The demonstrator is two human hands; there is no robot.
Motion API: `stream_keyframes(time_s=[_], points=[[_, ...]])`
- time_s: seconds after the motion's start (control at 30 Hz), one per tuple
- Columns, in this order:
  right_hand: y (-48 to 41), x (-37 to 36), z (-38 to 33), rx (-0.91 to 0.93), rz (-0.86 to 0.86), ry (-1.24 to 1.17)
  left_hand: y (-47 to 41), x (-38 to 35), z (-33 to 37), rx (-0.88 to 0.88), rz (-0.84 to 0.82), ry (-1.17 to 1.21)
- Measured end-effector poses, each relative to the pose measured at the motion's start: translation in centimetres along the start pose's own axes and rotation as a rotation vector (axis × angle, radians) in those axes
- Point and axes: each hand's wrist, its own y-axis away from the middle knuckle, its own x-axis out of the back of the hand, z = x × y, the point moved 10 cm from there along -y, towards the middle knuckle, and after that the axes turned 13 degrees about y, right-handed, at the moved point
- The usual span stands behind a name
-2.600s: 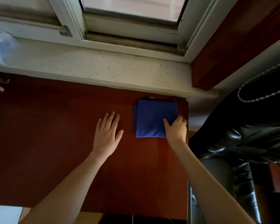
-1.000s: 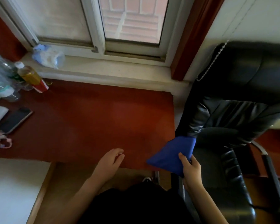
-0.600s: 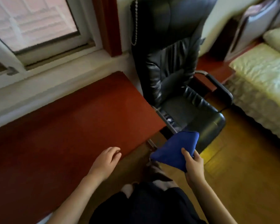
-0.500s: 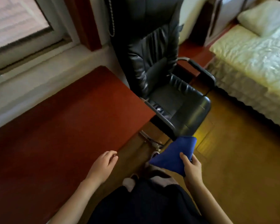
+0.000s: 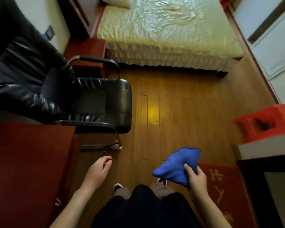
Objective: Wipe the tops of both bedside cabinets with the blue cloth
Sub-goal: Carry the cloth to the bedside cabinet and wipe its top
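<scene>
Wooden floor (image 5: pixel 179 112) carries black chair (image 5: pixel 89 102), bed (image 5: pixel 168 35), red mat (image 5: pixel 227 186).

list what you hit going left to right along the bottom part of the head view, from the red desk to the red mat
red desk top → left hand, empty → blue cloth → right hand gripping the cloth → red mat with gold characters

Bare forearms, dark skirt or shorts (image 5: pixel 143 209), dark shoes with white toes (image 5: pixel 117 187).
</scene>
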Motion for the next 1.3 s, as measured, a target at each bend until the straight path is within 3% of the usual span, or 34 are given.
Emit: stream_keyframes(time_s=[0.23, 0.5, 0.8, 0.97, 1.3], points=[[-4.9, 10.4, 3.6, -0.103, 0.168, -0.189, -5.9, -11.0, 9.5, -0.121, -0.166, -0.046], [-15.4, 16.1, -0.2, -0.054, 0.104, -0.168, -9.3, -20.0, 16.0, -0.073, -0.127, -0.033], [-27.4, 11.5, -12.7, 0.075, -0.113, -0.083, -16.8, -17.8, 17.3, 0.051, 0.059, -0.007], [-34.9, 6.9, -20.3, 0.115, -0.188, -0.091, -25.5, -17.2, 18.5, 0.109, 0.103, 0.046], [-51.1, 6.7, -35.7, 0.101, -0.089, -0.009, -49.4, -12.7, 33.9, -0.03, 0.11, 0.108]])
